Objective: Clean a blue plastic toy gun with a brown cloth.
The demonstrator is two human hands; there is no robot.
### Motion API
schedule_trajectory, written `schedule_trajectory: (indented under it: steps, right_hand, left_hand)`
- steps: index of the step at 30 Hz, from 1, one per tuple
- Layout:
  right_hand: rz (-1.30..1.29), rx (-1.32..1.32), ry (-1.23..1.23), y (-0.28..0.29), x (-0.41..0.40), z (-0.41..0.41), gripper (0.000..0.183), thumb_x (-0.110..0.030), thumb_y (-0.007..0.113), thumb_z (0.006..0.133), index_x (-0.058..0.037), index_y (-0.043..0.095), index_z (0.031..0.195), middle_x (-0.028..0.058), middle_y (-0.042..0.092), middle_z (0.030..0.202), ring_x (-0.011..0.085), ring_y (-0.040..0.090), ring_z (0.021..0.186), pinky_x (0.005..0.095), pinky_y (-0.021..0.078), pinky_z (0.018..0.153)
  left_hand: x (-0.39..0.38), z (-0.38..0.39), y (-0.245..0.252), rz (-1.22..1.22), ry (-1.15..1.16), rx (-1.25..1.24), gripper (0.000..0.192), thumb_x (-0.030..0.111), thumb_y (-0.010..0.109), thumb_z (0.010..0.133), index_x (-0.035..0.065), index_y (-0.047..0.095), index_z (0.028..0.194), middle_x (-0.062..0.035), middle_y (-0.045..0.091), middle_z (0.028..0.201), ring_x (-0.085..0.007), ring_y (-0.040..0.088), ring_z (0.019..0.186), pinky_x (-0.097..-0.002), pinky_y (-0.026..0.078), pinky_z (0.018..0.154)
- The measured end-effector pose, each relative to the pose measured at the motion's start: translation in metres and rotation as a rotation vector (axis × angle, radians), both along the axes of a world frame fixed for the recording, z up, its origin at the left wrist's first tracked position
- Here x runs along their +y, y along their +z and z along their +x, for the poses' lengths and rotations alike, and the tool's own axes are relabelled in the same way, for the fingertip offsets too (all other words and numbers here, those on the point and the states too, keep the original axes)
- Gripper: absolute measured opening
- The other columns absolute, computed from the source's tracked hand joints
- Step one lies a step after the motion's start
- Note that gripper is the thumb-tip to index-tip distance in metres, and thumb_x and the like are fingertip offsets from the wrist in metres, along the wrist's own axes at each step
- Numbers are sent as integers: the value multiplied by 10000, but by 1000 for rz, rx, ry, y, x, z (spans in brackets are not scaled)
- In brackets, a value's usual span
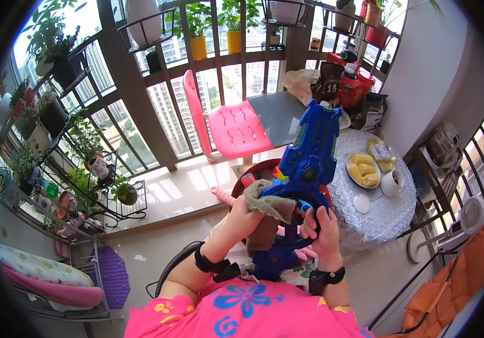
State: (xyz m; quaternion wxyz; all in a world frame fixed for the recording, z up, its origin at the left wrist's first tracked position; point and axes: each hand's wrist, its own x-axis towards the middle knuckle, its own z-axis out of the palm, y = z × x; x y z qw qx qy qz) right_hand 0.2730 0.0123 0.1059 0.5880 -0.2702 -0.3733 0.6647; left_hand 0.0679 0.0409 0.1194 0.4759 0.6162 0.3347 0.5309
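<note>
A large blue toy blaster point(309, 164) stands out in front of me, its barrel tilted away toward the window. My right hand point(324, 236) has its fingers curled around the blaster's frame near the ring-shaped part. In my left hand point(242, 215) is a brown-green cloth point(269, 207), which lies against the blaster's left side and hangs down below the hand. Beneath, partly hidden by the blaster and the cloth, a dark red basin point(240, 183) holds several colorful toy pieces. A pink handle-like piece point(221, 195) sticks out to the left of it.
To the right, a lace-covered round table point(352, 224) bears a plate of corn point(363, 171), a white mug point(392, 183) and a wrapped pack point(382, 154). Ahead stands a pink chair point(237, 131). Plant racks point(132, 198) line the left, with an orange folding chair point(445, 291) at lower right.
</note>
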Motion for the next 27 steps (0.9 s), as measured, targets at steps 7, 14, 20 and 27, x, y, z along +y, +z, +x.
schedule_trajectory:
  steps: [7, 14, 20, 27]
  right_hand:
    - [-31, 41, -67, 0, -4, 8, 400, -419, 517, 902, -45, 476, 768, -22, 386, 579, 69, 366, 422, 257, 369, 459]
    - [30, 43, -35, 7, -3, 7, 414, -432, 522, 896, -39, 478, 775, -14, 396, 582, 72, 361, 422, 257, 367, 461]
    - [52, 5, -42, 14, -6, 1, 357, -371, 540, 902, -21, 495, 847, 6, 434, 604, 84, 402, 434, 274, 400, 453]
    - [-15, -46, -62, 5, -5, -4, 364, -376, 546, 899, -18, 492, 867, -1, 419, 599, 73, 381, 423, 260, 382, 443]
  left_hand:
    - [-35, -10, -13, -193, -277, 213, 397, 23, 574, 800, 4, 483, 1186, -90, 587, 1088, -168, 552, 1020, -316, 431, 888]
    - [-1, 1, 11, -166, -202, -97, 402, 33, 609, 800, -7, 475, 1177, -72, 594, 1054, -154, 564, 975, -299, 442, 864]
    - [33, 11, 59, 162, -96, 218, 283, 84, 568, 799, -17, 555, 1064, -135, 621, 974, -236, 600, 931, -309, 447, 831]
    - [20, 6, 15, 83, 78, 209, 287, 71, 524, 798, -19, 557, 1068, -143, 625, 942, -256, 614, 863, -330, 469, 771]
